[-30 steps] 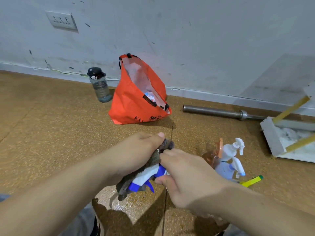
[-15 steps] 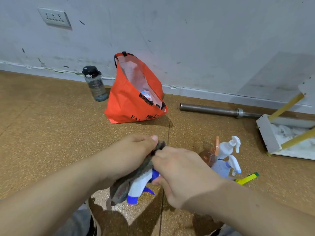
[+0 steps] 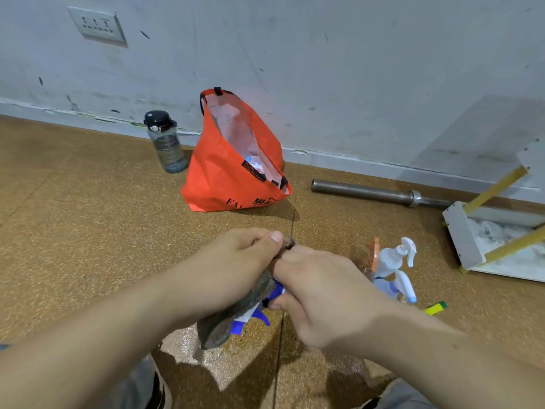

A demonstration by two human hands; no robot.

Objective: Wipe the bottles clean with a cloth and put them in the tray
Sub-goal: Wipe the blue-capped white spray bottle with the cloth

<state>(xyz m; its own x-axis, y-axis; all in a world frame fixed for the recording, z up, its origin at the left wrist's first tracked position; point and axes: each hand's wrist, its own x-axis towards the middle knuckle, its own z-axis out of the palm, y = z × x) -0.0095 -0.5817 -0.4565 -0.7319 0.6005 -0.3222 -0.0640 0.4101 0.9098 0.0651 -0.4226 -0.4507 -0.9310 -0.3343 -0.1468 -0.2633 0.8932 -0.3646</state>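
Cloth (image 3: 224,323) wraps the blue-white spray bottle (image 3: 250,315) in my left hand's (image 3: 236,267) grip; my right hand (image 3: 321,290) clasps its top. More bottles (image 3: 389,261) lie on the cork floor (image 3: 88,231) near the white tray (image 3: 463,237). An orange bag (image 3: 224,178) holding packets stands by the wall (image 3: 324,69).

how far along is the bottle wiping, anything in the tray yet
Looks early. No bottle shows in the visible part of the tray. In hand: the right hand holds a blue-and-white spray bottle while the left hand grips the cloth around it. Left: the white spray bottles and an orange one on the floor.
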